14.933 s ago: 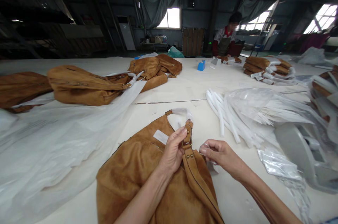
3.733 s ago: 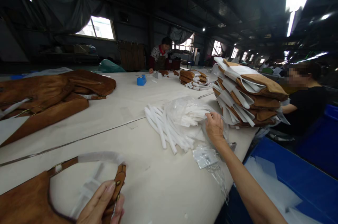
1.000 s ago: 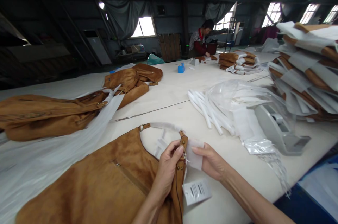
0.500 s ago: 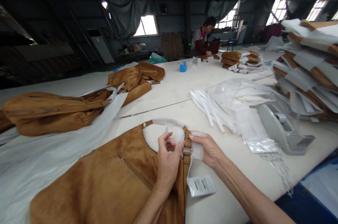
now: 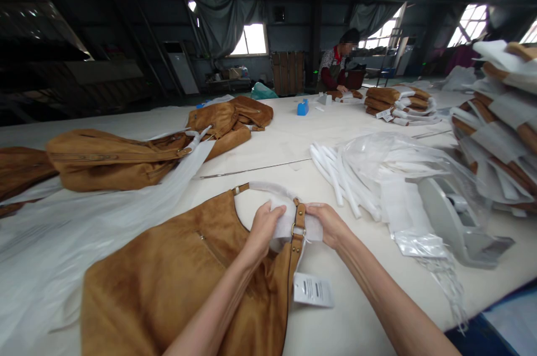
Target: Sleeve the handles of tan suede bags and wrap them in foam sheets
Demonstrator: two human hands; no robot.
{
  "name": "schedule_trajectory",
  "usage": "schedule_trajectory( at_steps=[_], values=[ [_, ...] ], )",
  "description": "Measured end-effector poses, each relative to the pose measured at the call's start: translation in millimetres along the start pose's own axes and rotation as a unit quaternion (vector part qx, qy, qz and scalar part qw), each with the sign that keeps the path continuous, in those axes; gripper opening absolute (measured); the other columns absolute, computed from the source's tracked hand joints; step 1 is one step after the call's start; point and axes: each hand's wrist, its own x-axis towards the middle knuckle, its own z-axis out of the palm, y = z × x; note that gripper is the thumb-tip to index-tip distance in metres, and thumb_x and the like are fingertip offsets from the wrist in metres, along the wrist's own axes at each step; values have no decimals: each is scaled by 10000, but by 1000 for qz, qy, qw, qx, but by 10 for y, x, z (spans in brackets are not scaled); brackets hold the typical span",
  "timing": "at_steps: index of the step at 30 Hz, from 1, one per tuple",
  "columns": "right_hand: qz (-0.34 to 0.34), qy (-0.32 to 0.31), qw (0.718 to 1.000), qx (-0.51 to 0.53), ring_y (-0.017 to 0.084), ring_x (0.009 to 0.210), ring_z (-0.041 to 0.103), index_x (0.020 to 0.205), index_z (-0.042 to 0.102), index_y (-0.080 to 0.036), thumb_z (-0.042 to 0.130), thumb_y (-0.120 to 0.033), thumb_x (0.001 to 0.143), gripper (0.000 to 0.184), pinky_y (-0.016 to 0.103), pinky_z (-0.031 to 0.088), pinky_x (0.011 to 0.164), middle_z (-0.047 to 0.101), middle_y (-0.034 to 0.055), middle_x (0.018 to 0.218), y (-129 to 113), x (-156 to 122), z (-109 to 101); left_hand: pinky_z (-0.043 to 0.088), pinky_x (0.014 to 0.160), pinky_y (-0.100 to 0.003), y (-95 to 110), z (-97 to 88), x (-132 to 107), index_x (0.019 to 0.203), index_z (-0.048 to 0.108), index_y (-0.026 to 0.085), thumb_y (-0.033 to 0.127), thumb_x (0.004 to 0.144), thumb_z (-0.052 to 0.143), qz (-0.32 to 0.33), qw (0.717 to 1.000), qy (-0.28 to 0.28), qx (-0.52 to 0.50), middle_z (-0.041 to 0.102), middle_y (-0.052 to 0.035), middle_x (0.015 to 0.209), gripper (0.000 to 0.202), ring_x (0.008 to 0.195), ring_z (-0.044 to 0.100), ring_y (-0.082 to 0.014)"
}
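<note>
A tan suede bag (image 5: pixel 176 272) lies flat on the white table (image 5: pixel 272 149) in front of me. Its strap (image 5: pixel 298 222) ends at a metal buckle with white foam wrap (image 5: pixel 285 222) laid across it. My left hand (image 5: pixel 263 226) pinches the left end of that wrap, fingers closed. My right hand (image 5: pixel 329 223) grips the right end beside the buckle. A white hang tag (image 5: pixel 312 290) with a barcode dangles below the strap.
More tan bags (image 5: pixel 126 155) and white sheets (image 5: pixel 84 222) lie at the left. White foam strips (image 5: pixel 339 177) in clear plastic, a grey tape dispenser (image 5: pixel 457 219) and a stack of wrapped bags (image 5: pixel 499 138) sit at the right. A person (image 5: pixel 339 65) works at the far end near a blue box (image 5: pixel 302 107).
My left hand let go of its loose pinch above the strap and closed on the foam wrap. Both hands now hold the wrap stretched across the buckle. The view shifted slightly left.
</note>
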Motion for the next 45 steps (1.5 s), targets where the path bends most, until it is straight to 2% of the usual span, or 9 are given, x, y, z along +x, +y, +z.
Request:
schedule_trajectory(
  at_steps=[6,10,15,23,32,36,40,43,45],
  values=[
    [-59,42,997,-20,121,559,522,643,617,-175,798,-324,556,250,229,404,541,615,-41,588,-19,63,27,427,561,-247,228,40,64,764,659,132,454,646,767,-18,998,-60,23,669,-48,706,359,613,573,-164],
    [-79,48,995,-26,144,628,566,672,634,-180,826,-411,539,329,242,433,597,653,-25,639,-22,-28,9,471,620,-268,340,100,45,780,709,108,343,509,856,-48,993,-107,29,704,-77,776,387,678,617,-191],
    [-46,62,997,-20,195,606,615,824,701,-160,848,-504,545,467,298,463,567,721,46,719,102,-235,-76,403,550,-222,305,122,57,651,666,127,282,494,830,-30,994,-93,38,634,-7,644,275,581,538,-123],
    [-103,63,993,-11,200,663,650,858,744,-155,832,-505,628,428,290,483,602,743,52,772,255,-354,-99,392,517,-220,235,58,20,674,652,127,368,533,840,-31,992,-106,57,640,-15,641,337,564,551,-132],
    [-115,38,993,-3,221,702,685,884,752,-138,827,-450,679,380,318,525,657,758,64,793,219,-366,-129,435,494,-214,213,83,-53,746,680,126,349,515,848,-41,991,-108,66,673,-38,672,362,559,595,-147],
    [-89,-10,991,100,250,825,705,975,745,-125,763,-473,753,413,356,558,731,766,101,945,202,-434,-179,444,511,-210,294,112,-53,735,679,129,293,502,841,-32,993,-101,57,671,-26,669,328,573,598,-142],
    [-56,-53,964,254,219,932,696,979,746,-162,732,-380,786,291,335,565,799,760,68,1027,396,-464,-193,455,531,-218,322,52,-81,775,679,120,316,509,852,-39,994,-97,42,687,-42,708,373,598,610,-150],
    [-110,-33,958,262,186,936,687,1008,733,-201,764,-210,762,248,297,552,813,757,38,1029,573,-431,-84,449,531,-212,309,-6,-108,805,674,117,324,506,866,-51,994,-94,26,685,-38,712,411,594,600,-142],
    [-137,-39,960,241,185,899,681,1030,719,-205,768,-221,777,258,308,545,814,751,46,1029,620,-403,19,445,529,-209,300,-30,-113,836,673,114,335,520,862,-48,994,-96,27,681,-35,715,429,592,592,-139]
  ],
)
